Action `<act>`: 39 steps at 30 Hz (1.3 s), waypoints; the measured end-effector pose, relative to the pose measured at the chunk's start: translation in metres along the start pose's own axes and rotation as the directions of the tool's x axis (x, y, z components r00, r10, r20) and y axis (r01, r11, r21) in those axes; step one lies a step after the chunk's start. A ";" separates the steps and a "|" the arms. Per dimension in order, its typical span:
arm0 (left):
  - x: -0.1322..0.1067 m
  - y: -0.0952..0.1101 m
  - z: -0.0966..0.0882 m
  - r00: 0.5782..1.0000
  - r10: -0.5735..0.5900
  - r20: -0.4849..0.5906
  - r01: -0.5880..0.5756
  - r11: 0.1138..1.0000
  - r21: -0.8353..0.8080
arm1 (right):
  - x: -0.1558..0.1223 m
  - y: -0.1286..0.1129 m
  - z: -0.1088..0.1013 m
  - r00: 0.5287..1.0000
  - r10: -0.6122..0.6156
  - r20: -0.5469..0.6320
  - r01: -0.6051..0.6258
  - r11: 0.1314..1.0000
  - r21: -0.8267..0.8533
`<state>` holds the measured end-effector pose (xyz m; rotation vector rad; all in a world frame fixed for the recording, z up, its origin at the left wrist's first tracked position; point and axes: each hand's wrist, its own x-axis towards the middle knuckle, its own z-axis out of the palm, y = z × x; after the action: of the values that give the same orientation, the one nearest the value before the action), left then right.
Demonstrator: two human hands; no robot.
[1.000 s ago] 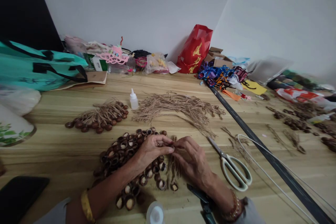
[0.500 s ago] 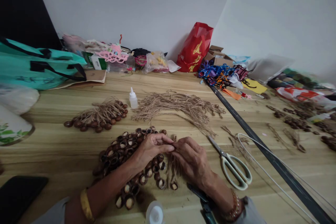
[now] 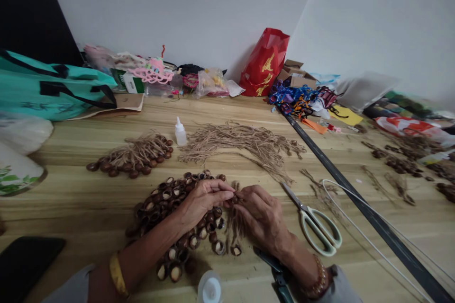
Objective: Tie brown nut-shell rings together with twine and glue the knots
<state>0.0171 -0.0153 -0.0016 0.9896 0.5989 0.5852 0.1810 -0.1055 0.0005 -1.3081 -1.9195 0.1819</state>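
My left hand point(image 3: 210, 199) and my right hand point(image 3: 262, 213) meet fingertip to fingertip over the table. Both are pinched closed around a small dark brown piece point(image 3: 234, 200), mostly hidden by the fingers; whether it is cord or shell I cannot tell. Below them hang or lie brown cords point(image 3: 232, 229), with a cut-open nutshell point(image 3: 235, 250) at their lower end. A heap of open brown nutshells point(image 3: 167, 201) with pale insides spreads under and beside my left forearm. Scissors point(image 3: 320, 232) with pale handles lie right of my right hand. A dark-handled tool point(image 3: 279, 277) is partly under my right wrist.
Loose brown cords point(image 3: 241, 144) lie beyond my hands. Corded nuts point(image 3: 130, 158) are piled left of a white dropper bottle point(image 3: 180, 131). Another bottle point(image 3: 210, 289) stands close in front. A white cable point(image 3: 369, 218) crosses a dark strip point(image 3: 341, 175). Bags line the wall, including a red one point(image 3: 265, 64).
My fingertips have parted slightly, and more of the small brown piece shows between them. Both hands stay in nearly the same place. The things on the table have not moved.
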 end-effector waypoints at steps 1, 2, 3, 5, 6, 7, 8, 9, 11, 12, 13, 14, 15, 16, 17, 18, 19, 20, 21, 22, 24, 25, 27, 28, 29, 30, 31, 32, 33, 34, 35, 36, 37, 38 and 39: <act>0.000 0.000 0.000 1.000 0.001 0.000 -0.001 1.000 -0.001 | 0.000 0.000 0.000 1.000 0.003 0.003 -0.003 1.000 -0.005; 0.000 0.001 0.000 1.000 0.003 0.002 -0.003 1.000 -0.004 | 0.000 -0.001 -0.001 1.000 0.007 0.004 -0.007 1.000 -0.007; 0.000 0.001 0.000 1.000 0.006 0.006 -0.006 1.000 -0.009 | 0.000 -0.001 -0.001 1.000 0.011 0.001 -0.011 1.000 -0.009; 0.000 0.001 0.000 1.000 0.010 0.013 -0.010 1.000 -0.019 | 0.000 -0.001 -0.001 1.000 0.008 -0.009 -0.008 1.000 -0.010; 0.000 0.000 0.000 1.000 0.009 0.013 -0.009 1.000 -0.022 | 0.000 -0.001 -0.001 1.000 0.004 -0.013 -0.004 1.000 -0.011; 0.000 0.000 0.000 1.000 0.009 0.009 -0.009 1.000 -0.020 | 0.000 -0.001 -0.001 1.000 0.003 -0.017 -0.003 1.000 -0.012; 0.000 0.000 0.000 1.000 0.010 0.005 -0.009 1.000 -0.017 | 0.000 0.000 0.000 1.000 0.003 -0.018 -0.003 1.000 -0.012; 0.000 0.001 0.001 1.000 0.011 0.002 -0.011 1.000 -0.013 | 0.000 0.000 0.000 1.000 0.006 -0.020 -0.006 1.000 -0.013; 0.000 0.001 0.001 1.000 0.017 0.001 -0.017 1.000 -0.009 | -0.001 0.001 0.000 1.000 0.012 -0.024 -0.012 1.000 -0.016; 0.000 0.001 0.001 1.000 0.018 0.000 -0.018 1.000 -0.010 | -0.001 0.001 0.001 1.000 0.014 -0.028 -0.014 1.000 -0.015; 0.000 0.001 0.001 1.000 0.017 0.000 -0.017 1.000 -0.012 | -0.001 0.001 0.001 0.999 0.014 -0.029 -0.015 1.000 -0.016; 0.000 0.001 0.002 1.000 0.016 -0.003 -0.016 1.000 -0.015 | -0.001 0.001 0.001 0.999 0.014 -0.031 -0.015 1.000 -0.017; 0.000 0.001 0.002 1.000 0.014 -0.006 -0.014 1.000 -0.016 | -0.001 0.001 0.000 0.999 0.016 -0.030 -0.016 1.000 -0.020; 0.000 0.000 0.002 1.000 0.011 -0.009 -0.011 1.000 -0.020 | -0.001 0.001 0.000 0.999 0.018 -0.027 -0.018 1.000 -0.023; 0.000 0.000 0.002 1.000 0.007 -0.011 -0.008 1.000 -0.023 | -0.001 0.001 0.000 0.999 0.022 -0.023 -0.022 0.999 -0.027; 0.000 0.000 0.002 1.000 0.005 -0.016 -0.005 1.000 -0.025 | -0.001 0.001 0.000 0.999 0.024 -0.021 -0.024 0.999 -0.032; -0.001 0.000 0.003 1.000 0.001 -0.022 -0.001 1.000 -0.027 | -0.001 0.001 0.000 1.000 0.026 -0.018 -0.026 0.999 -0.037; -0.001 0.000 0.003 1.000 -0.004 -0.028 0.003 1.000 -0.028 | -0.001 0.001 0.000 1.000 0.028 -0.014 -0.028 0.999 -0.042; -0.001 0.000 0.003 0.999 -0.008 -0.035 0.007 1.000 -0.027 | -0.001 0.001 0.000 1.000 0.026 -0.009 -0.027 0.999 -0.046; -0.001 0.000 0.004 0.999 -0.010 -0.040 0.009 1.000 -0.024 | -0.001 0.002 0.000 1.000 0.023 -0.007 -0.024 0.998 -0.050; -0.002 0.000 0.004 0.999 -0.009 -0.050 0.008 1.000 -0.010 | 0.000 0.001 0.000 1.000 0.024 -0.002 -0.024 0.998 -0.053; -0.002 -0.001 0.004 0.999 -0.006 -0.051 0.006 1.000 -0.003 | 0.000 0.001 0.000 1.000 0.029 0.002 -0.029 0.998 -0.051; -0.002 -0.001 0.003 0.999 0.000 -0.040 0.000 1.000 0.002 | 0.000 0.000 -0.001 0.999 0.040 0.013 -0.040 0.998 -0.048; -0.003 -0.001 0.003 1.000 0.001 -0.027 -0.001 1.000 -0.002 | 0.000 0.000 -0.001 0.999 0.046 0.018 -0.045 0.998 -0.049; -0.003 -0.001 0.003 1.000 -0.001 -0.012 0.001 1.000 -0.007 | 0.000 0.000 -0.001 0.999 0.048 0.023 -0.047 0.997 -0.053; -0.003 -0.001 0.003 1.000 -0.001 -0.002 0.001 1.000 -0.011 | 0.000 -0.001 -0.001 0.998 0.050 0.028 -0.048 0.997 -0.060; -0.003 -0.001 0.003 1.000 -0.001 0.002 0.001 1.000 -0.005 | 0.001 -0.001 -0.001 0.998 0.052 0.033 -0.050 0.996 -0.070; -0.003 0.000 0.004 1.000 0.001 -0.002 -0.001 1.000 0.011 | 0.001 -0.001 -0.001 0.998 0.054 0.036 -0.051 0.995 -0.081; -0.003 0.000 0.005 1.000 0.007 -0.013 -0.006 0.999 0.035 | 0.001 -0.001 0.000 0.998 0.057 0.040 -0.053 0.994 -0.092; -0.003 0.001 0.005 0.999 0.014 -0.030 -0.013 0.998 0.065 | 0.002 0.000 0.001 0.997 0.059 0.041 -0.054 0.993 -0.103; -0.003 0.001 0.006 0.999 0.024 -0.048 -0.020 0.995 0.095 | 0.002 0.000 0.001 0.997 0.058 0.041 -0.053 0.992 -0.113; -0.002 0.001 0.007 0.997 0.036 -0.067 -0.027 0.992 0.120 | 0.002 0.000 0.002 0.998 0.056 0.041 -0.051 0.991 -0.124; -0.002 0.000 0.008 0.995 0.046 -0.084 -0.035 0.990 0.136 | 0.003 0.000 0.003 0.998 0.052 0.045 -0.046 0.990 -0.135; -0.002 0.000 0.009 0.993 0.056 -0.100 -0.041 0.989 0.143 | 0.003 0.000 0.003 0.998 0.047 0.052 -0.039 0.988 -0.148; -0.001 -0.001 0.009 0.992 0.063 -0.112 -0.046 0.988 0.145 | 0.003 -0.001 0.004 0.997 0.043 0.063 -0.032 0.986 -0.163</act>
<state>0.0226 -0.0217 0.0014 1.1145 0.7264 0.6589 0.1776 -0.1017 0.0001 -1.4628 -2.0006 0.0899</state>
